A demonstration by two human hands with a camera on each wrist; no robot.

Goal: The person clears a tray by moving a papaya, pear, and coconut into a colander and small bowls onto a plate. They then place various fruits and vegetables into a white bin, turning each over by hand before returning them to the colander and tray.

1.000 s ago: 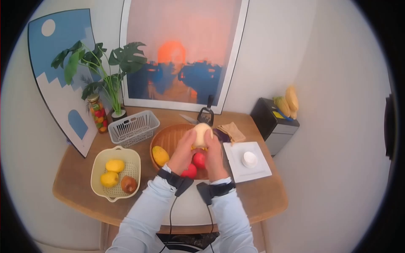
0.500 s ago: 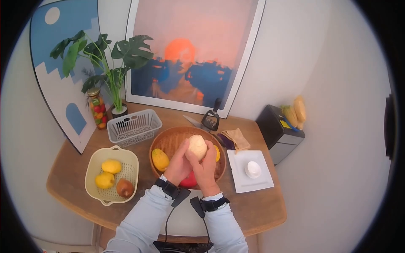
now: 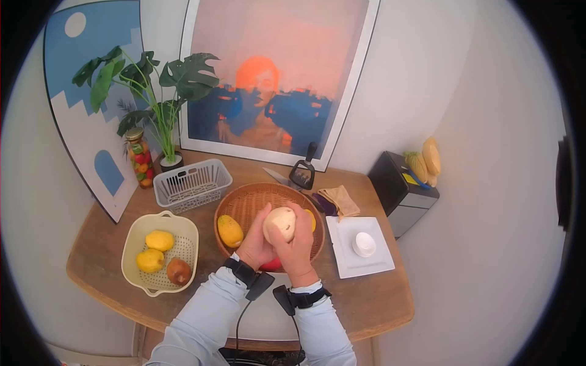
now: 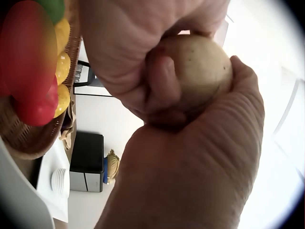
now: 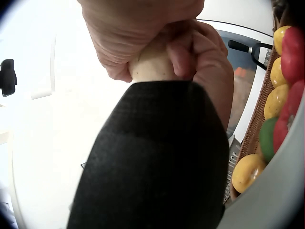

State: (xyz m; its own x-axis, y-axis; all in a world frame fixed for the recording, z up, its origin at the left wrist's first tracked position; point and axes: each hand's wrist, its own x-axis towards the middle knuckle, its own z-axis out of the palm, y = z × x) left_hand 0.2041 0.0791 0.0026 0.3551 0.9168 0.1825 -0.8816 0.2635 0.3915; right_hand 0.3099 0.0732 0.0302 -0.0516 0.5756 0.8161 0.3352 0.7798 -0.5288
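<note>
Both hands hold a pale, round, cream-coloured vegetable or fruit (image 3: 281, 224) above the near part of a round wicker basket (image 3: 253, 194). My left hand (image 3: 256, 246) grips its left side, and my right hand (image 3: 297, 249) curls round the right side. In the left wrist view the pale thing (image 4: 202, 67) sits between the palms, fingers wrapped about it. Inside the basket are a yellow fruit (image 3: 230, 231) and red peppers (image 5: 293, 55), partly hidden by the hands in the head view.
A cream colander (image 3: 160, 284) with two yellow fruits and a brown onion (image 3: 179, 271) stands left. Behind are a grey basket (image 3: 192, 185), a plant and a jar (image 3: 140, 160). A grater (image 3: 302, 174) and knife lie at the back; a white plate (image 3: 376, 262) with a white cup is right.
The hands and the pale thing have come lower and nearer the body. The thing has turned in the fingers, showing a dark mark. The head view has shifted.
</note>
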